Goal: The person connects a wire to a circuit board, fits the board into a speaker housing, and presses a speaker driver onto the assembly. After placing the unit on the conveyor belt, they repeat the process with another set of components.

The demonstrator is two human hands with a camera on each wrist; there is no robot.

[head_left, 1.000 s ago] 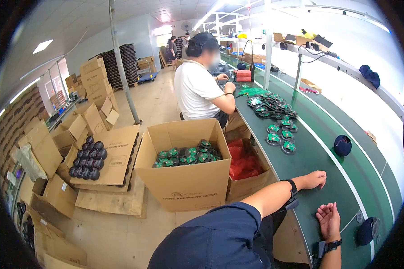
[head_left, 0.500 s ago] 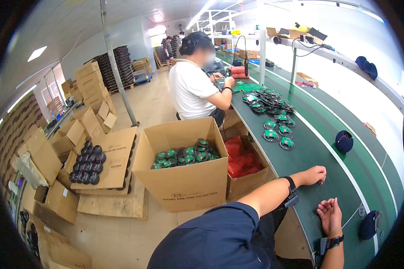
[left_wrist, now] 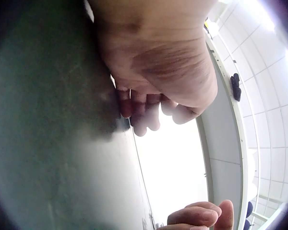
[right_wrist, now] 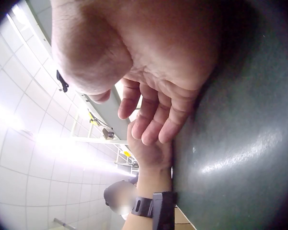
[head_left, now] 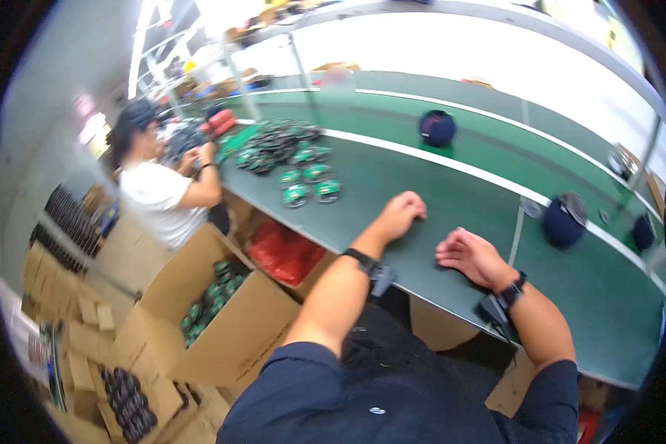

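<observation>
My left hand rests at its edge on the green work table, its fingers loosely curled around nothing. To its right lies my right hand, palm turned inward and fingers loosely bent, holding nothing. In the left wrist view the left palm leans beside the table surface, with fingertips of the other hand at the bottom edge. The right wrist view shows the right palm with relaxed fingers and the strapped left wrist beyond. Nearest the right hand is a dark blue rounded object on the table.
A pile of green-and-black round parts lies on the table to the left. Another dark blue ball-like object sits farther back. A person in white works at the far left, beside a cardboard box and red bags.
The head view has swung right and down, so the table and both hands now appear nearer the middle. Both hands stay idle on the table in much the same pose.
</observation>
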